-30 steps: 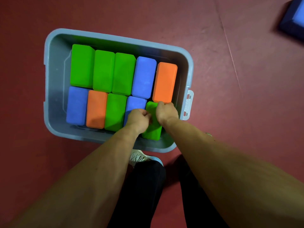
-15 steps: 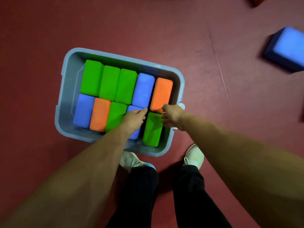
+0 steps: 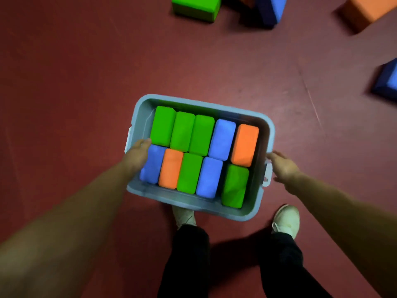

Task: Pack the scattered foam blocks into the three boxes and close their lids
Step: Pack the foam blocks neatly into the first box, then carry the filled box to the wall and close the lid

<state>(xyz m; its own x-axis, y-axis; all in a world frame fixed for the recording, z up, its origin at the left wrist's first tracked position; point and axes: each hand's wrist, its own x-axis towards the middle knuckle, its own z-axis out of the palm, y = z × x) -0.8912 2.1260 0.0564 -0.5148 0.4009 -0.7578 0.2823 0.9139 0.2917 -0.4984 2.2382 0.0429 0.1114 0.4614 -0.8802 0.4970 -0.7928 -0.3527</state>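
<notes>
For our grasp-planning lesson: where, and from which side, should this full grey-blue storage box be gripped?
Take the storage box under its rim at both short ends, left hand from the left, right hand from the right by the white latch. It is wide and packed with foam blocks, so a two-ended hold should keep it level.

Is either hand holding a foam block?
No: the left hand and right hand lie open at the ends of the box, gripping no block.

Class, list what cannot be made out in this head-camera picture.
Head view:
left hand: motion blur hides whether it grips the grey box rim.
far-right blue block: cut off by the frame edge.
top green block: cut by the upper edge.
Lid, other boxes: outside the frame.
</notes>
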